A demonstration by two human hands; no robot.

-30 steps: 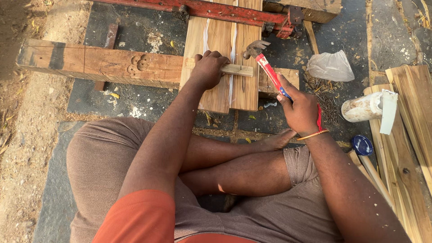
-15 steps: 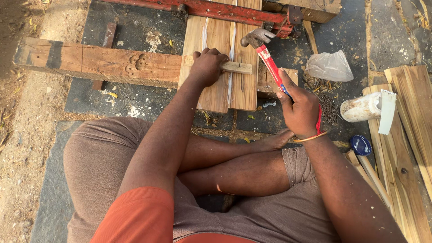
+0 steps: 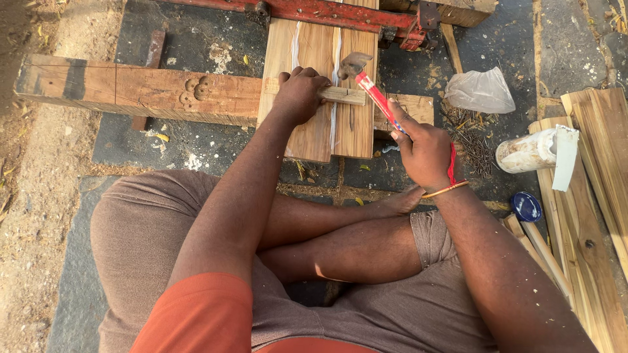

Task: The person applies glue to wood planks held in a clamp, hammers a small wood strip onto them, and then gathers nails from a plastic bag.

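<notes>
A long wooden beam lies across the dark ground. Two upright boards rest over its right part, their top ends under a red clamp. Right of the boards sit a clear plastic bag and a white jar. The left hand is curled over a small wooden strip laid across the boards. The right hand is wrapped round a red-handled hammer, its head just above the strip.

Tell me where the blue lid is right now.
In the head view the blue lid lies on the ground at the right, just below the white glue bottle and beside the right forearm, near the stacked wooden strips.
</notes>
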